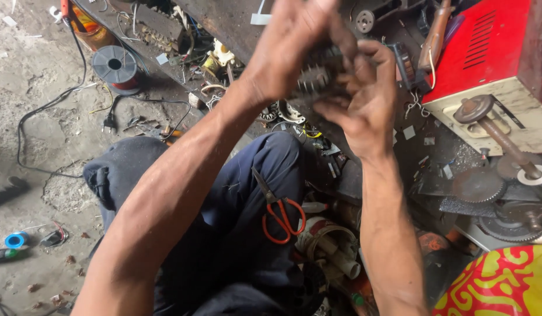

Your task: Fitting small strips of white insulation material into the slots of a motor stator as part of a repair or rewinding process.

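Both hands are raised in front of the person, gripping one small dark metal part with ridged, tooth-like slots, maybe a motor core; it is partly hidden and blurred. The left hand wraps over it from above, fingers closed around it. The right hand grips it from the side and below, fingers curled onto it. The part sits between the two palms, held up over the lap.

Orange-handled scissors lie on the dark blue trousers, blades pointing up-left. A wire spool stands on the concrete floor at upper left, with a black cable trailing nearby. A red and cream machine sits at right, with rusty gear wheels just below it. A blue tape roll lies at the far left. A red and yellow patterned cloth fills the lower right corner.
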